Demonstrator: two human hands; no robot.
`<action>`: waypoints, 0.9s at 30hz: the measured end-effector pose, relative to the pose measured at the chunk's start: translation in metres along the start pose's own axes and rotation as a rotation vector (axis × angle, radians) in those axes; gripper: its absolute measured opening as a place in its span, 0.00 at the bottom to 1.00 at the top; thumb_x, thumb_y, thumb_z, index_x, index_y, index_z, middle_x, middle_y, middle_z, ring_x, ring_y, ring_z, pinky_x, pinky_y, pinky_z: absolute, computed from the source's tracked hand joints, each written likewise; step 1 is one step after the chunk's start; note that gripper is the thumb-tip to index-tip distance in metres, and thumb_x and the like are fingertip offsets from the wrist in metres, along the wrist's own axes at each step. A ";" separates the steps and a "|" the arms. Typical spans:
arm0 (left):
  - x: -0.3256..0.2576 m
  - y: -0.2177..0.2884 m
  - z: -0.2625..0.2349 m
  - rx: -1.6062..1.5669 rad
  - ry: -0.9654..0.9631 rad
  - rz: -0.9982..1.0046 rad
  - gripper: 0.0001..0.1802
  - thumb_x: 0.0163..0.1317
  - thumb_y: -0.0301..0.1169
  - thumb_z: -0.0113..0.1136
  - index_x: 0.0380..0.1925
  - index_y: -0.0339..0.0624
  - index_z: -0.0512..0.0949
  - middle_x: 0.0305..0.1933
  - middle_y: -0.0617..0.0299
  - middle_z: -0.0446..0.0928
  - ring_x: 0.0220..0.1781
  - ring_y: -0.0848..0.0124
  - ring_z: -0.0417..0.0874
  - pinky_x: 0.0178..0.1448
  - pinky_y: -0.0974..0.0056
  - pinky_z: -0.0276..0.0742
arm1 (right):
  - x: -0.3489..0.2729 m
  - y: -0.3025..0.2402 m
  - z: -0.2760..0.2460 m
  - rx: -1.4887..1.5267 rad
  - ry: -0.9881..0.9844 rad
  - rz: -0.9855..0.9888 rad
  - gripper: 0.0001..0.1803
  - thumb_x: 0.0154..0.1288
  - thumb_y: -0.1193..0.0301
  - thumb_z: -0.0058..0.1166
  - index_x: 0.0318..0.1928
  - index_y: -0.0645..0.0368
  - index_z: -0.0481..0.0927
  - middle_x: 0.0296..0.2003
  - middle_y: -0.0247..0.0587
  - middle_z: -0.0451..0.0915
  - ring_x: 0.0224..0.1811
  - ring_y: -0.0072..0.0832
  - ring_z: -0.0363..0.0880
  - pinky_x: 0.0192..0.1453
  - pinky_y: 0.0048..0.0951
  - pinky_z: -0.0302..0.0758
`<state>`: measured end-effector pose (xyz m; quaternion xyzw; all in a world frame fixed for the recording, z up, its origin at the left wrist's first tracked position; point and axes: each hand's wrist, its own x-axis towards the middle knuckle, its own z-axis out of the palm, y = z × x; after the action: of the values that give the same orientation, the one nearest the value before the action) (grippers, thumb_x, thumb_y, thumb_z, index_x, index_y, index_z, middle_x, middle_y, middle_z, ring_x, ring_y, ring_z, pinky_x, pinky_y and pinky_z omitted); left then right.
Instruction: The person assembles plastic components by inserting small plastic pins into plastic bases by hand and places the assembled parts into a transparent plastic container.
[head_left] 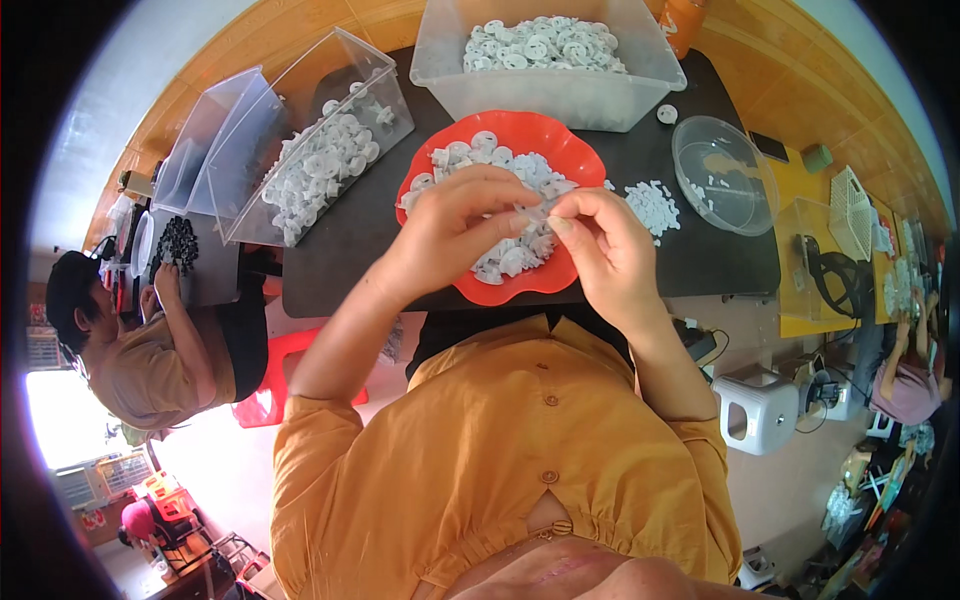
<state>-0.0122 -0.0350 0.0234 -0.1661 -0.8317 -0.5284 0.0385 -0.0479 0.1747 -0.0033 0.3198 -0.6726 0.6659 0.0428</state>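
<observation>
Your left hand (455, 225) and right hand (600, 240) meet above the red scalloped bowl (575, 155), fingers curled in and pinched together on a small white plastic part (535, 213) held between them, over the heap of like white pieces in the bowl. Neither hand is spread; both close on that one part at the fingertips. The bowl sits at the near edge of the dark desk (340, 240), its rim just overhanging toward your body. Just beyond it stands a clear bin (560, 95) of white pieces; to your left a tilted clear bin (390, 110) holds more. To your right, a loose pile of tiny white bits (652, 205) lies near the bowl, with a round clear lid (725, 175) beside it. Bare desk shows on the left between bowl and tilted bin. At far left another person (130, 350) works at a separate desk.
</observation>
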 end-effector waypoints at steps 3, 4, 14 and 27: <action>-0.014 0.001 0.006 -0.327 0.149 0.047 0.16 0.62 0.16 0.62 0.50 0.36 0.81 0.58 0.56 0.73 0.58 0.68 0.78 0.58 0.64 0.81 | 0.012 -0.008 0.014 0.009 -0.056 0.053 0.05 0.67 0.79 0.59 0.41 0.64 0.77 0.36 0.41 0.80 0.34 0.26 0.80 0.37 0.25 0.77; -0.018 -0.003 0.008 -0.329 0.167 0.050 0.16 0.62 0.16 0.62 0.50 0.36 0.81 0.58 0.56 0.73 0.58 0.68 0.78 0.58 0.64 0.81 | 0.014 -0.010 0.018 0.008 -0.074 0.049 0.05 0.67 0.79 0.59 0.41 0.64 0.77 0.36 0.41 0.80 0.34 0.26 0.80 0.37 0.25 0.77; -0.035 -0.014 0.000 -0.817 0.313 0.004 0.22 0.63 0.18 0.63 0.58 0.33 0.74 0.59 0.54 0.77 0.57 0.68 0.80 0.61 0.62 0.78 | 0.040 -0.021 0.037 -0.091 -0.174 -0.035 0.04 0.67 0.80 0.58 0.41 0.64 0.77 0.36 0.42 0.80 0.35 0.29 0.81 0.39 0.26 0.79; -0.040 -0.031 0.002 -0.804 0.469 0.176 0.23 0.59 0.13 0.60 0.56 0.35 0.76 0.62 0.52 0.75 0.65 0.64 0.75 0.66 0.59 0.75 | 0.055 -0.023 0.058 -0.195 -0.211 -0.035 0.05 0.65 0.79 0.59 0.40 0.63 0.77 0.34 0.41 0.80 0.34 0.33 0.81 0.38 0.28 0.78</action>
<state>0.0159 -0.0550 -0.0139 -0.1138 -0.5128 -0.8265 0.2024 -0.0590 0.1032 0.0369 0.3941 -0.7292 0.5592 0.0146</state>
